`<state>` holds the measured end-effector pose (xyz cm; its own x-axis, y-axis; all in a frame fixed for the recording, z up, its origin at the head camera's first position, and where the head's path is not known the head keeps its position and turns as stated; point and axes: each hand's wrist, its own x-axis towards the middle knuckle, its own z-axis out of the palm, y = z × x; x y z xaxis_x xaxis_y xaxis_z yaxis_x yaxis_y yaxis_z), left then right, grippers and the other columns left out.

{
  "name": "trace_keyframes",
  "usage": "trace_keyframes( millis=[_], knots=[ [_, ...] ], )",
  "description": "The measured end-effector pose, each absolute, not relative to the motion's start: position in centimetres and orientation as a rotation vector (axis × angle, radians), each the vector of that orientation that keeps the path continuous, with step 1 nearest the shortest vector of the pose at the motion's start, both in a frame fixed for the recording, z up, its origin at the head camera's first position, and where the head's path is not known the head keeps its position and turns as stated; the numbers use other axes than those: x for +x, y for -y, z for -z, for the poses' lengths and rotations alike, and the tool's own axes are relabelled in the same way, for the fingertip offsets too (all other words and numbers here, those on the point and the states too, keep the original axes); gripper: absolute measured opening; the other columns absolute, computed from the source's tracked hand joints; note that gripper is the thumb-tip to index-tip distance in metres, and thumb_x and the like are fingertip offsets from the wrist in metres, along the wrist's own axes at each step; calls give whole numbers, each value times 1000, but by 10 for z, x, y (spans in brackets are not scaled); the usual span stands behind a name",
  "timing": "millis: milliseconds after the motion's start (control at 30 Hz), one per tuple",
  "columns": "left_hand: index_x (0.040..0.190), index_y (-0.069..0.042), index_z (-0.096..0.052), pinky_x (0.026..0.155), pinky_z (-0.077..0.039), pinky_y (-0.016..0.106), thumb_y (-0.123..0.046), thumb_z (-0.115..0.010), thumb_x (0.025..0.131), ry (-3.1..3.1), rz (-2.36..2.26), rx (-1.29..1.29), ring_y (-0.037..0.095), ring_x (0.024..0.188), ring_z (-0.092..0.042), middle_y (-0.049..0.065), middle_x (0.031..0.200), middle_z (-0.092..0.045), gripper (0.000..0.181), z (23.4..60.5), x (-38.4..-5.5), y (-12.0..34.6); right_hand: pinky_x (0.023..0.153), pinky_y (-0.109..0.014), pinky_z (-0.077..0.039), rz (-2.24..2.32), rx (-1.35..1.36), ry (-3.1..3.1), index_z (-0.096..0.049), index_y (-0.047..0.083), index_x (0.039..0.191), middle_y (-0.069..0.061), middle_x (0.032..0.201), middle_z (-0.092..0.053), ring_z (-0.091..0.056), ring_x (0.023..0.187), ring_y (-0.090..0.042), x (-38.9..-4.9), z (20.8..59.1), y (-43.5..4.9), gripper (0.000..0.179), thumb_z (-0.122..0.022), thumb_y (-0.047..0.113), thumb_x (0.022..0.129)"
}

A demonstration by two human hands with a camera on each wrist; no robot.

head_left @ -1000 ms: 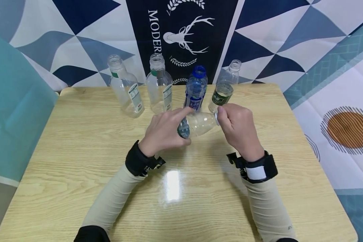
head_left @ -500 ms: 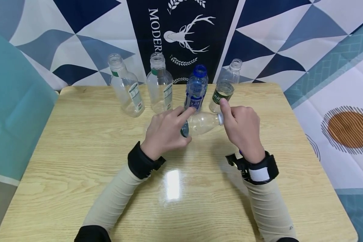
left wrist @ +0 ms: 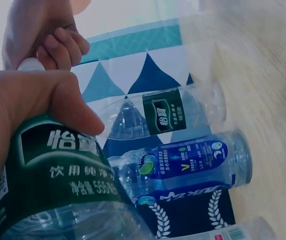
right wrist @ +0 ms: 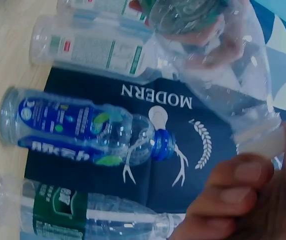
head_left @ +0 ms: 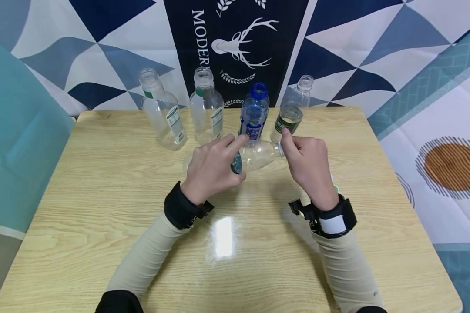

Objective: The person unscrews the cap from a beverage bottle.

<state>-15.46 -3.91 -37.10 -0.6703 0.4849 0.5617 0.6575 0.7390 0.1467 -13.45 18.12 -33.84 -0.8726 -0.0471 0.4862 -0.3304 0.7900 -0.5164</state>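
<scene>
A clear plastic water bottle (head_left: 260, 155) with a green label lies sideways in the air between my hands, its neck toward the right. My left hand (head_left: 213, 167) grips it round the label (left wrist: 65, 165), the thumb across the front in the left wrist view. My right hand (head_left: 307, 167) is at the neck end, with thumb and curled fingers (right wrist: 228, 197) pinching the white cap (right wrist: 265, 142). The cap sits on the bottle's neck. Part of the bottle's base is hidden behind the left hand.
Along the table's (head_left: 102, 208) back edge stand two clear bottles (head_left: 164, 115) (head_left: 206, 108), a blue-labelled bottle (head_left: 254, 111) and a green-labelled bottle (head_left: 291, 108), all uncapped. A small green-and-white item (head_left: 335, 188) shows beside the right wrist, mostly hidden. A patterned cloth (head_left: 133, 52) hangs behind.
The right hand has turned and regripped at the cap; its thumb stood higher half a second ago. The bottle has shifted slightly away. The small green-and-white item has come into sight by the right wrist.
</scene>
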Motion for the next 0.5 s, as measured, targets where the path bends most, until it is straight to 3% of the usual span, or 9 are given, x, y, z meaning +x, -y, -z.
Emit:
trace_keyframes(
  millis=[167, 300, 500],
  knots=[
    [127, -22, -55, 43, -38, 28, -43, -74, 56, 2527, 637, -945, 11, 68, -50, -3, 99, -62, 76, 370, -158, 44, 43, -31, -19, -738, 516, 2405, -33, 15, 50, 1, 46, -27, -25, 41, -15, -136, 336, -185, 53, -43, 34, 99],
    [128, -24, -54, 53, -43, 29, -46, -76, 54, 2595, 755, -991, 11, 79, -54, -2, 111, -63, 80, 369, -160, 47, 48, -29, -25, -658, 700, 2312, -40, 15, 59, 2, 56, -36, -33, 51, -13, -137, 333, -188, 44, -44, 38, 97],
    [128, -23, -54, 41, -37, 26, -46, -76, 54, 2572, 714, -931, 11, 63, -50, -2, 111, -63, 81, 369, -160, 48, 57, -27, -31, -838, 748, 2316, -57, 6, 81, 1, 69, -46, -40, 63, -11, -134, 327, -190, 25, -57, 29, 92]
  ],
)
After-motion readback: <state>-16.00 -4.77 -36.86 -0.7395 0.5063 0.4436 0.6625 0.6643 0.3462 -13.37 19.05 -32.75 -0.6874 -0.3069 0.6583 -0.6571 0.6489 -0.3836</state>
